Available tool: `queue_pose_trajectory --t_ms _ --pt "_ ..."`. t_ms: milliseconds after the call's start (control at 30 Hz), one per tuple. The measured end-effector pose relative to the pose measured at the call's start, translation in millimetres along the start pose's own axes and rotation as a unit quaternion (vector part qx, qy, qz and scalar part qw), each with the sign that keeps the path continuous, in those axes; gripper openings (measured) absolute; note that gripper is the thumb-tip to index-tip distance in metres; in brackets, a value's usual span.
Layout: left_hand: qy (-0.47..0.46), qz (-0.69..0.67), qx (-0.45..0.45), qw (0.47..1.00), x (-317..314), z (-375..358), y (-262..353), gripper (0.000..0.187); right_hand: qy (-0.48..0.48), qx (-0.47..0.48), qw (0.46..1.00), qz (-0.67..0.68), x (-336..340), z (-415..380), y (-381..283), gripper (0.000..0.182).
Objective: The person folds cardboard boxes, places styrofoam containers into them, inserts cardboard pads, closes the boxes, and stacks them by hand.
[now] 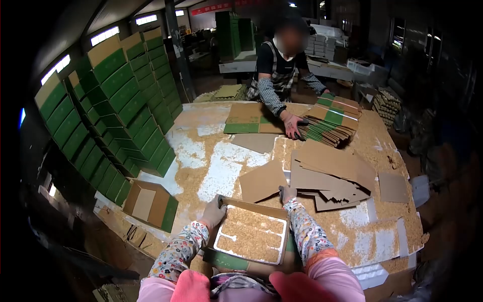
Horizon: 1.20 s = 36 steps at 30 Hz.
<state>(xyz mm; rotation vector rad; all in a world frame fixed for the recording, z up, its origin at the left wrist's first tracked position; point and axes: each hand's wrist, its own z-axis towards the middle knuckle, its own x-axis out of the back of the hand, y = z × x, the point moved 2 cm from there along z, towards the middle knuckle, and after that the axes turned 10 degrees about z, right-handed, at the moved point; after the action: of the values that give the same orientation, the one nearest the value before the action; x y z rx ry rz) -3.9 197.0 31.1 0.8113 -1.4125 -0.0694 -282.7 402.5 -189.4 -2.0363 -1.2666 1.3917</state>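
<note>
In front of my body sits an open cardboard box (255, 261) with green on its outside. Inside it lies a white foam tray (217, 240) filled with tan, crumbly shavings. My left hand (214, 212), in a grey glove, is closed on the box's upper left edge. Beyond the box's far right corner, my right hand (288, 194), also gloved, is closed at the lower right edge of a plain cardboard sheet (262, 181). Its fingertips are partly hidden there. To the right of that sheet is a loose pile of cardboard sheets (332, 173).
Stacked green boxes (121, 85) rise at the left. An open box (150, 204) sits at the table's left edge. Across the shavings-strewn table (221, 168), a co-worker (282, 70) handles a bundle of folded green-brown cartons (334, 116). White foam (370, 276) lies at lower right.
</note>
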Motion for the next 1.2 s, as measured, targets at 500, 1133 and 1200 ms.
queue_pose_trajectory --t_ms 500,1133,1200 --pt "0.061 -0.193 -0.049 0.978 25.8 -19.1 -0.1 0.055 -0.364 0.137 0.658 -0.645 -151.9 -412.6 -4.4 0.045" --pt "-0.04 -0.219 -0.012 0.975 14.3 -42.9 -55.6 0.047 -0.149 -0.057 0.952 -0.26 52.1 -325.8 -138.4 0.056" --pt "-0.18 -0.08 0.119 0.973 -49.9 -59.5 -78.6 0.079 -0.192 -0.191 0.883 -0.383 74.6 -272.9 -79.2 0.067"
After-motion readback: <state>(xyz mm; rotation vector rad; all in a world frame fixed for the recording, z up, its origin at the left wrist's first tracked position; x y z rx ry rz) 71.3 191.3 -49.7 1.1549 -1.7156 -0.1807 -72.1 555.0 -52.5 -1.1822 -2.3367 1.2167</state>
